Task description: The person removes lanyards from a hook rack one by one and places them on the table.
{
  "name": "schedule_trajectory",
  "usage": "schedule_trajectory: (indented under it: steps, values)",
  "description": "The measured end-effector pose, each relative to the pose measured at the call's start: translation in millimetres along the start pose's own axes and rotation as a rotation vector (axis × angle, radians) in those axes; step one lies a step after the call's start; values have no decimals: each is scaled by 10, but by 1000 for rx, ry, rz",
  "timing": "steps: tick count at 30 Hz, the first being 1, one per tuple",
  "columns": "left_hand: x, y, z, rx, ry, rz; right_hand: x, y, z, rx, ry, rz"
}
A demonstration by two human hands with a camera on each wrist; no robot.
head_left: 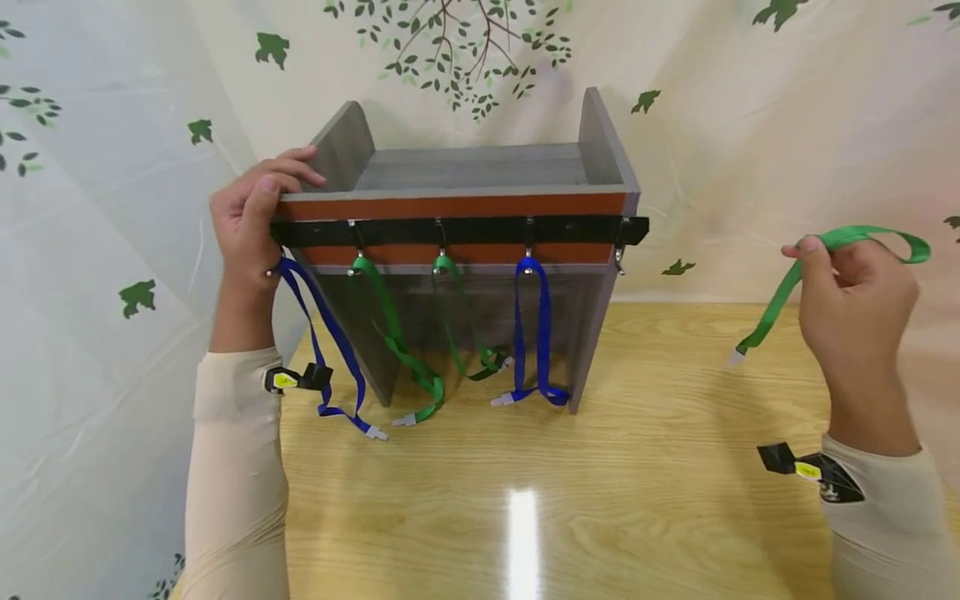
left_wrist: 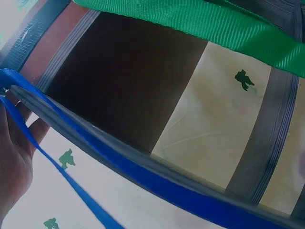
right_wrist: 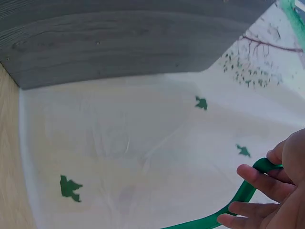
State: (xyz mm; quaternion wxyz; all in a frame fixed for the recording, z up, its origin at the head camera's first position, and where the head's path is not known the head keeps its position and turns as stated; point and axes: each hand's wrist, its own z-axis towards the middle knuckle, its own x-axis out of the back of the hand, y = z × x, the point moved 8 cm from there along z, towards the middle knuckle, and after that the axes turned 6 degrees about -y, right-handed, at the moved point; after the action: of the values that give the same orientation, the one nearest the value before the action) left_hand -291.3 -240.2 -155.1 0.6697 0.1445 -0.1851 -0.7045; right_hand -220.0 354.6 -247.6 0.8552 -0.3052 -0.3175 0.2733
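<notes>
My left hand (head_left: 243,218) grips the upper left corner of a grey wooden rack (head_left: 472,171), its fingers over the top of the side board. Across the rack's front runs a black hook strip (head_left: 483,230). A blue lanyard (head_left: 339,333) hangs by that hand, then two green lanyards (head_left: 390,321) (head_left: 457,333) and another blue lanyard (head_left: 545,325). The hook (head_left: 619,260) at the right end carries nothing. Off to the right, my right hand (head_left: 858,304) pinches a green lanyard (head_left: 780,304) between thumb and fingers; its pale clip dangles above the table.
The rack stands on a light wood table (head_left: 637,500) with a bright reflection at the front. Behind it hangs a pale cloth (head_left: 720,167) printed with green leaves. The hanging lanyards' clip ends lie near or on the tabletop.
</notes>
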Motion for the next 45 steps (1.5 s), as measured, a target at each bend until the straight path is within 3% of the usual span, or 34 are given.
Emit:
schedule_trajectory:
  steps: [5,14,24,27,33,36,40,43,45]
  values:
    - [-4,-7,-24,-7,6,-12,5,267,181,-58,7,5]
    - [-14,3,4,-26,12,-28,-13,660,479,-194,-34,-104]
    - [-47,-34,-7,8,21,-54,22,1016,635,-292,-110,-99]
    - [-23,-9,-11,9,36,-67,-48,1110,709,-282,-134,-63]
    - [-59,3,-4,1,22,-94,-47,1243,744,-251,-69,23]
    - [-56,-8,-11,2,22,-92,-58,1350,755,-250,-80,64]
    - [-39,8,-19,1,32,-88,-124,1476,740,-209,-100,213]
    - [-35,21,-17,-2,30,-80,-166,1592,677,-214,-132,354]
    - [-33,23,-13,-3,26,-76,-196,1672,629,-235,-177,385]
